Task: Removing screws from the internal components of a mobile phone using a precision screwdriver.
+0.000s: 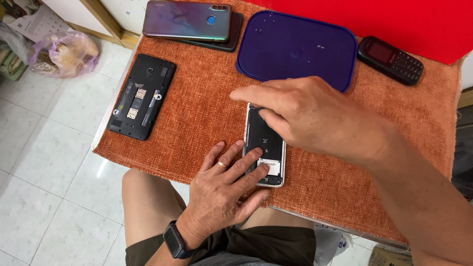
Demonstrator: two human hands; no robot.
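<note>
- Orange cloth (pixel 197 113) is carrying a white-framed phone (pixel 264 148), lying back-off near the front edge
- left hand (pixel 224 189) is lying flat, fingers pinning its lower end, gripping nothing
- right hand (pixel 305 116) is pressing fingertips at the top end; any grasp hidden
- cover already off; insides still in place, I judge
- second opened phone (pixel 142 96) is lying well apart, left

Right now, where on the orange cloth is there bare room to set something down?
Bare patches: between the opened black phone and the white-framed phone, and right of the right hand below the small black keypad phone. Crowded: the far edge around the blue plastic lid, and both hands, the left hand included, over the white-framed phone.
</note>
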